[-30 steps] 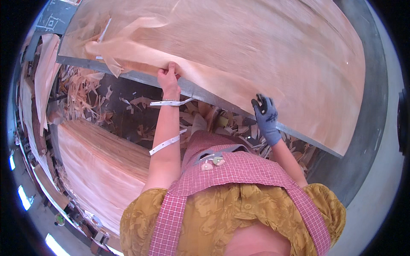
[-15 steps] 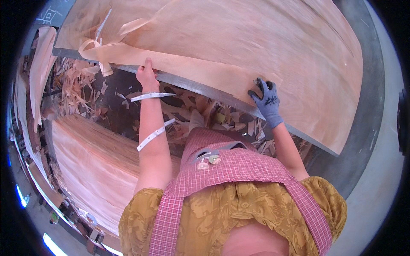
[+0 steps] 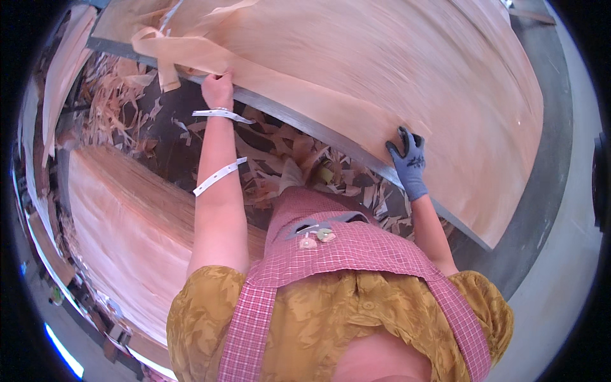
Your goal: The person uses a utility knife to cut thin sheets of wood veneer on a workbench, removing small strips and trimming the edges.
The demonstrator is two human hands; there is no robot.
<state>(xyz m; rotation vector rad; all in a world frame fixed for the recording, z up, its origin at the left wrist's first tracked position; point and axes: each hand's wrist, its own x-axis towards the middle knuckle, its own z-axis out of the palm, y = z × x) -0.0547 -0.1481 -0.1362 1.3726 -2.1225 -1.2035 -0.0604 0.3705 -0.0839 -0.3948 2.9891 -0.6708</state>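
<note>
A long, narrow strip of thin wood veneer (image 3: 286, 84) lies along the near edge of a broad stack of pale wood sheets (image 3: 394, 57). Its left end curls into a loop (image 3: 149, 43). My bare left hand (image 3: 218, 89) is closed at the strip's near edge, fingertips pinching it; part of the grip is hidden. My right hand (image 3: 408, 160), in a grey-blue glove with dark fingertips, rests near the strip's right end. Its thumb and fingers are apart, with nothing visible between them. White punched bands (image 3: 220, 176) circle my left forearm and wrist.
A metal-grey edge (image 3: 305, 124) runs under the sheets. Veneer scraps (image 3: 121, 105) litter the floor below, at left and around my legs. Another stack of pinkish sheets (image 3: 121, 223) stands at lower left. A grey surface (image 3: 550, 121) borders the right side.
My left index finger, stretched over the strip before, is now folded in. My right hand has shifted slightly right and down in view. The stack's left part appears higher in the picture.
</note>
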